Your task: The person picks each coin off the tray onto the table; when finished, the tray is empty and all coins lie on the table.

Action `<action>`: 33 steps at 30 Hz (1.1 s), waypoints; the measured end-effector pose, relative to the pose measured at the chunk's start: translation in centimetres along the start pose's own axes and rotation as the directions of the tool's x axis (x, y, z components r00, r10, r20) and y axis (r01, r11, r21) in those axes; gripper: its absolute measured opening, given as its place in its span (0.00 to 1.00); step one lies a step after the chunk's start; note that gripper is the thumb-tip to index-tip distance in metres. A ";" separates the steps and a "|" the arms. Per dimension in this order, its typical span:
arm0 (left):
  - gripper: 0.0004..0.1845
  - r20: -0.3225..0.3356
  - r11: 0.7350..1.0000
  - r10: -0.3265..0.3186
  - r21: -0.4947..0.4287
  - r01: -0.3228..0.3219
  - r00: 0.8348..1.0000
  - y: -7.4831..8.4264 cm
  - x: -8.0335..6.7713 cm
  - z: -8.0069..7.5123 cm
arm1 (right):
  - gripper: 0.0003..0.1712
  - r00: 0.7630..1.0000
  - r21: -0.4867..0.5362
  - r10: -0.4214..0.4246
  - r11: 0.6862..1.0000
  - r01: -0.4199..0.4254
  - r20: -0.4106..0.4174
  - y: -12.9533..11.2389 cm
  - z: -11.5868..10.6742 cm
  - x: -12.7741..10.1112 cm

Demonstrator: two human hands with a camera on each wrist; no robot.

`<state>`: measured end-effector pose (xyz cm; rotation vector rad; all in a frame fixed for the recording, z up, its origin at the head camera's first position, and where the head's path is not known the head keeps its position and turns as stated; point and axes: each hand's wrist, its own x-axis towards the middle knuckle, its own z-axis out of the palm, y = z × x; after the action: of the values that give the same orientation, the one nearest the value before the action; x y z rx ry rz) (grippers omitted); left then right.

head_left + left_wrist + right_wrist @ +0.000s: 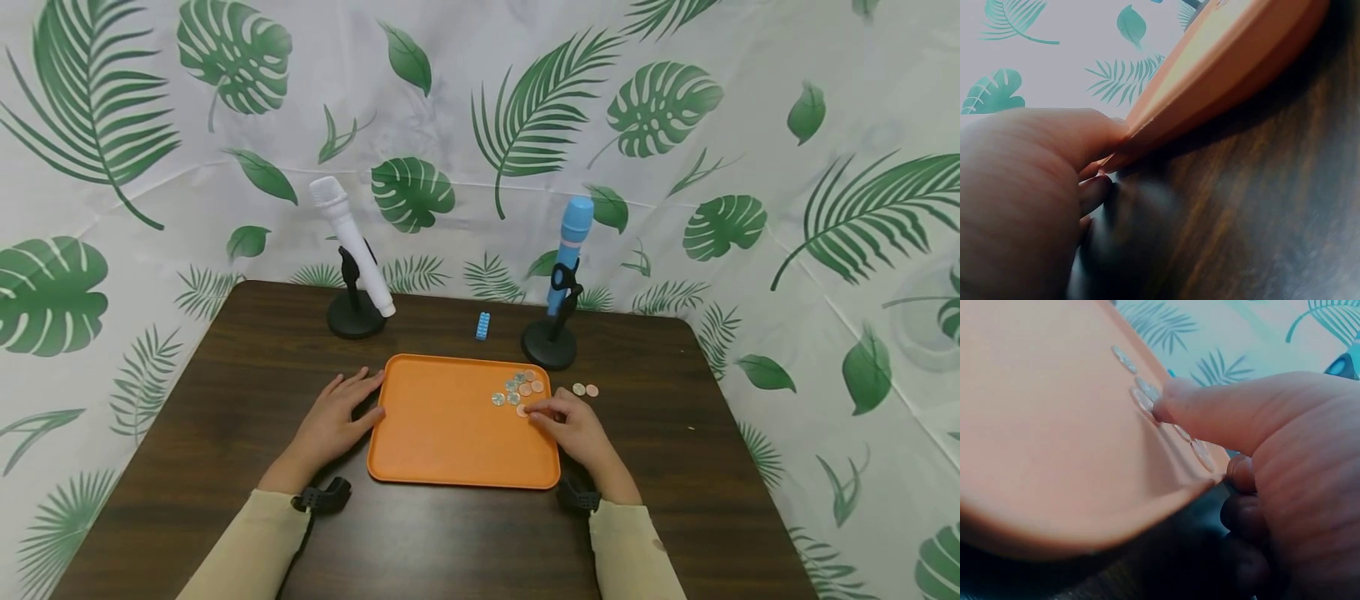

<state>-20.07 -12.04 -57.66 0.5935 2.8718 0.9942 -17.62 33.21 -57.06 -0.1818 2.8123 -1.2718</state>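
The two hands are well apart, one at each side of an orange tray that lies flat on a dark wood-grain table. The left hand has its fingers extended and relaxed; thumb and fingertips touch the tray's left rim, and the left wrist view shows the thumb against that edge. The right hand reaches over the right rim, with thumb and fingers pinching a copper-toned coin above the right part of the tray. Whether that coin is lifted or touching the tray surface cannot be told.

A black wrist device is on the left wrist, a second black device on the right; both arms wear pale yellow sleeves.

Within the tray, towards the back right corner, a group of silver and copper-toned coins lies close together, some apparently touching. Two loose coins lie side by side on the table, to the right of the tray and just beyond the right hand.

Behind the tray is a small blue block, between two black stands. The left stand holds a white microphone, tilted with its head up and to the left; the right one holds a blue microphone, closer to upright. At the rear hangs a white cloth with green leaf prints
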 end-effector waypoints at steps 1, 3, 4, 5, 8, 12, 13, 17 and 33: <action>0.39 0.003 1.000 -0.001 -0.002 0.001 1.000 0.0 0.0 0.0 | 0.06 1.000 -0.010 -0.007 1.000 0.007 -0.004 0.0 0.0 0.0; 0.39 0.005 1.000 -0.001 -0.002 0.001 1.000 0.0 0.0 -0.1 | 0.07 1.000 -0.022 -0.013 1.000 0.013 -0.011 -0.1 0.1 0.1; 0.39 0.003 1.000 -0.001 -0.003 0.001 1.000 -0.1 0.0 -0.1 | 0.08 1.000 -0.027 -0.018 0.999 0.018 -0.012 -0.2 0.2 0.1; 0.38 0.001 1.000 0.000 -0.002 0.000 1.000 -0.1 0.0 -0.2 | 0.10 1.000 -0.031 -0.021 0.999 0.021 -0.013 -0.2 0.2 0.2; 0.38 -0.003 1.000 0.000 0.000 0.000 1.000 -0.2 0.0 -0.2 | 0.14 1.000 -0.068 -0.021 0.997 0.021 -0.005 -0.5 0.3 0.2; 0.39 0.002 1.000 0.002 -0.002 -0.002 1.000 -0.2 0.0 -0.2 | 0.13 1.000 -0.142 -0.005 0.990 0.007 0.014 -0.8 0.4 0.1; 0.39 0.003 1.000 0.004 -0.002 -0.004 1.000 -0.2 0.0 -0.2 | 0.12 1.000 -0.156 0.002 0.988 0.001 0.018 -0.9 0.4 0.1; 0.38 -0.003 1.000 0.004 -0.002 -0.004 1.000 -0.2 0.0 0.0 | 0.10 1.000 -0.158 0.008 0.987 -0.006 0.015 -1.0 0.3 0.1; 0.39 0.005 1.000 0.001 -0.005 -0.001 1.000 -0.1 0.0 -0.1 | 0.10 0.998 0.220 -0.046 0.974 0.052 -0.031 0.9 0.3 0.0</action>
<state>-20.11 -12.13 -57.62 0.5958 2.8636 0.9983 -17.68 33.62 -57.91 -0.2273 2.6750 -1.5946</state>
